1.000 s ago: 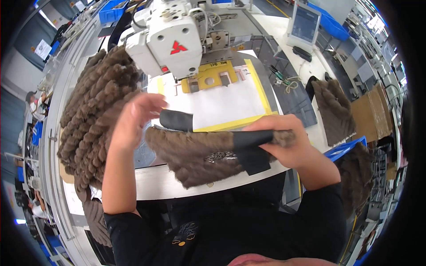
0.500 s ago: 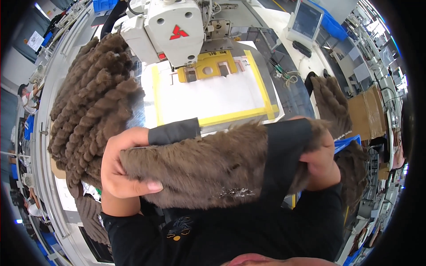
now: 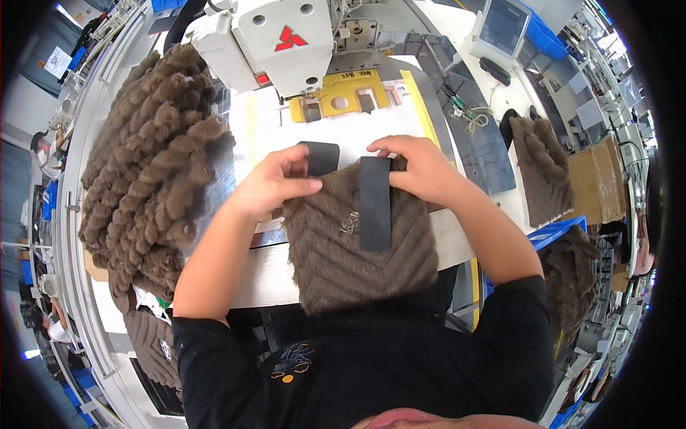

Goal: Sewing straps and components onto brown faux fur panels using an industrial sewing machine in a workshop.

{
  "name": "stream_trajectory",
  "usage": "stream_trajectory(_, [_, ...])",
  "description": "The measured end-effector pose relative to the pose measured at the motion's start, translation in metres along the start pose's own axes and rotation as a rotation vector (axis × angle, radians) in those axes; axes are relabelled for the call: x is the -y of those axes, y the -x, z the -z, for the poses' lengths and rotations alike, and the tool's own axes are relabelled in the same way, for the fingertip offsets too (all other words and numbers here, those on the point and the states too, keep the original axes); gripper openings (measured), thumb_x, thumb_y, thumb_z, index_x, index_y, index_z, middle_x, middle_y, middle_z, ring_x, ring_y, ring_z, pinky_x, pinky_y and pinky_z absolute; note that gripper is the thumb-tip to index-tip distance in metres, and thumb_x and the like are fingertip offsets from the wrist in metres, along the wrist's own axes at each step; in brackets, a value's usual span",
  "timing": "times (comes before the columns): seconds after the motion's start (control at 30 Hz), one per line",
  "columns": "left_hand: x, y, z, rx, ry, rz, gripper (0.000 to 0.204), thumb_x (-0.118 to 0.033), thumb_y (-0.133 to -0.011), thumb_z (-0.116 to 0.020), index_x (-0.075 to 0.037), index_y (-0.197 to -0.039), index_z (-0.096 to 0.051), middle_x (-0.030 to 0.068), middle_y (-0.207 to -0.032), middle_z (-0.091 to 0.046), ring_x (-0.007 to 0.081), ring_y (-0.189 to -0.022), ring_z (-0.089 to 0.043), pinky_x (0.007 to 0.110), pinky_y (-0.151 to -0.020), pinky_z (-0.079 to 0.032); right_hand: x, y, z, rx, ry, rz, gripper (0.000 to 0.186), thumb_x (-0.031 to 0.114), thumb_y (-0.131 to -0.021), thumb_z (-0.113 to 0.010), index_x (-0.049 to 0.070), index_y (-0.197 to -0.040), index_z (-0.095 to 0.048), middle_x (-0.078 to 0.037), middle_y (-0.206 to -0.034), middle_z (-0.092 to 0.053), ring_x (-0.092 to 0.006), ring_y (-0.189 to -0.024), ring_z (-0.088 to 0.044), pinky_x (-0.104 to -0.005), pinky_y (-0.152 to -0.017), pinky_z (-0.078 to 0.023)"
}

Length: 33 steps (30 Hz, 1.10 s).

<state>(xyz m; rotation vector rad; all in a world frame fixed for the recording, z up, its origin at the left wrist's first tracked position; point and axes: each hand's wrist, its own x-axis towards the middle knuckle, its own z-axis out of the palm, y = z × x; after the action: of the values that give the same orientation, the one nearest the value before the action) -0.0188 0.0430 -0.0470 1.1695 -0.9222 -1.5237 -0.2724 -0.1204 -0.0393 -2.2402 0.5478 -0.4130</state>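
Note:
A brown furry fabric piece (image 3: pixel 400 261) with a quilted chevron pattern hangs over the front edge of the worktable. My left hand (image 3: pixel 268 182) grips its upper left corner, thumb on the fur, fingers at a short black strap (image 3: pixel 324 159). At the upper right, my right hand (image 3: pixel 421 168) pinches the top edge beside a longer black strap (image 3: pixel 376 214), which lies down the front. A small silvery patch (image 3: pixel 350 223) sits left of that strap. Beyond my hands, a white sheet (image 3: pixel 343 136) lies under the yellow template (image 3: pixel 339 96) of a white sewing machine (image 3: pixel 282 43).
A tall heap of brown furry pieces (image 3: pixel 150 164) stands on the left. More fur (image 3: pixel 539 168) lies at the right, beside a cardboard box (image 3: pixel 600 179) and a blue bin (image 3: pixel 557 232). A screen (image 3: pixel 500 28) and a small pair of snips (image 3: pixel 464 111) rest at the back right.
The furry piece was held up close and folded lengthwise; now it hangs lower and flatter, its chevron side showing. Both hands have moved away from me and closer together.

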Motion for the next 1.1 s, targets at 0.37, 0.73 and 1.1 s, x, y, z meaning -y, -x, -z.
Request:
stream_trajectory(0.37, [0.006,-0.048,0.015,-0.439,0.042,-0.147,0.031,-0.004,-0.089,-0.075,-0.003,-0.119,-0.070,-0.0009,-0.087,-0.070,0.0072,-0.076,-0.061,0.024,-0.067,-0.045,-0.050,-0.038,0.003,-0.123,-0.212,-0.260,0.018,0.011,-0.090,-0.066,-0.002,-0.099,-0.075,-0.011,-0.078,-0.071,-0.0168,-0.071,-0.066,-0.0317,-0.070,-0.052])
stream_trajectory(0.73, [-0.010,-0.044,0.059,-0.752,-0.388,0.050,0.013,-0.010,-0.095,-0.070,0.003,-0.091,-0.069,0.0040,-0.072,-0.065,0.0097,-0.057,-0.054,0.026,-0.053,-0.044,-0.077,-0.066,0.049,-0.149,0.202,-0.419,0.050,0.040,-0.090,-0.073,-0.009,-0.091,-0.070,-0.027,-0.075,-0.066,-0.0424,-0.077,-0.068,-0.0464,-0.072,-0.052])
stream_trajectory(1.1, [-0.028,-0.102,0.087,-1.049,-0.082,-0.197,0.017,-0.006,-0.092,-0.067,0.002,-0.106,-0.062,0.0084,-0.082,-0.061,0.0154,-0.068,-0.058,0.030,-0.061,-0.048,-0.102,-0.136,0.059,-0.281,-0.428,-0.504,0.046,0.036,-0.100,-0.067,0.002,-0.130,-0.060,-0.004,-0.095,-0.064,-0.0146,-0.075,-0.060,-0.0271,-0.064,-0.051])
